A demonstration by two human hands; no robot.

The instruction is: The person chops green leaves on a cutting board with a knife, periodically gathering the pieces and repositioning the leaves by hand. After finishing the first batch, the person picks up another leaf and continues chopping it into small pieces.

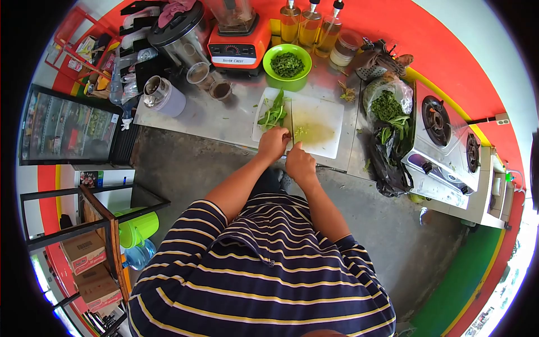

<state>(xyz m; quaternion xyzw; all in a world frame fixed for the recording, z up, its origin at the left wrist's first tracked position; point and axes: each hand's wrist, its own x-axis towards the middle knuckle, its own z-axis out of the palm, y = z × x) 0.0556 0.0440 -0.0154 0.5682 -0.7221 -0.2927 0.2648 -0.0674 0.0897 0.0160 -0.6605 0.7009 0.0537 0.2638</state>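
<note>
A white cutting board (331, 121) lies at the front edge of the metal counter, with a wet greenish stain on its right half. My left hand (274, 141) is closed on the stem end of some leafy greens (274, 114), whose leaves stretch away from me over the board. Close beside it, my right hand (301, 164) is wrapped around the handle of a knife (292, 121). The blade points away from me, just right of the greens. Small pale-green cut bits (301, 132) lie right of the blade. Behind the board, a green bowl (303, 82) holds chopped greens.
A red blender (236, 48), oil bottles (309, 28) and a lidded jar (345, 49) line the wall. Cups (220, 90) stand to the left. On the right are a bag of greens (387, 104), a black plastic bag (391, 168) and a gas stove (443, 143).
</note>
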